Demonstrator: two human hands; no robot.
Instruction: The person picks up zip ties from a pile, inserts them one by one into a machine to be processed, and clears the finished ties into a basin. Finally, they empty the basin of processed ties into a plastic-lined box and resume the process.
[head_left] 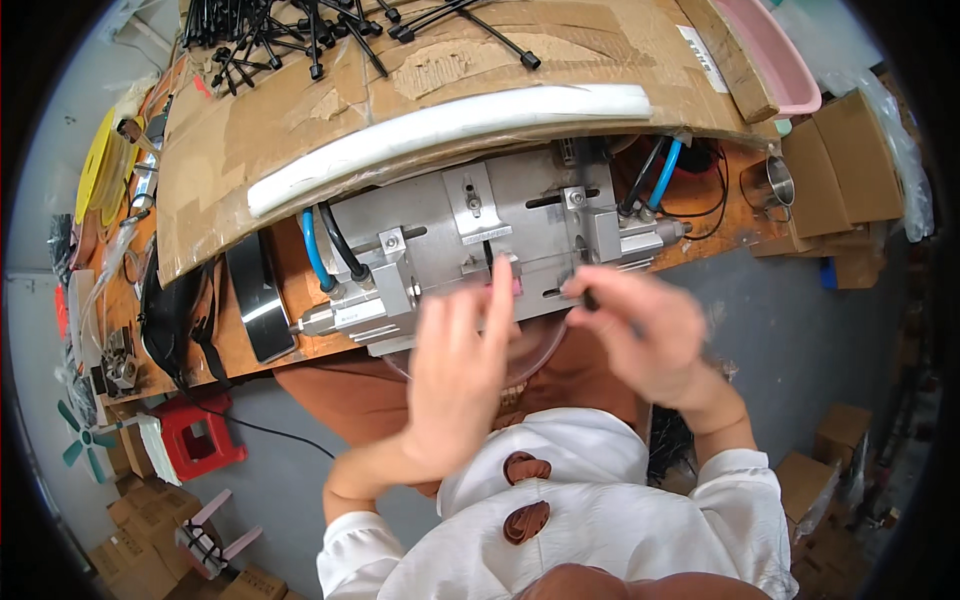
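Observation:
In front of me is a metal fixture [440,222] with a centre clamp block [470,205] and an air cylinder [365,312] on the left. My left hand [455,370] is over its near edge, fingers stretched and somewhat blurred, with nothing visible in them. The index fingertip is beside a small pink part [516,287] and just below a thin black piece [488,254] at the clamp. To the right, my right hand [650,330] pinches a small black piece [590,299] between thumb and fingertips. Most of that piece is hidden by the fingers.
Behind the fixture, a cardboard sheet [430,100] carries a white foam strip [450,140] and several black rods with caps [320,40]. Blue hoses [315,250] run to the cylinders. A dark flat device [262,300] lies left; a metal cup [775,185] stands right.

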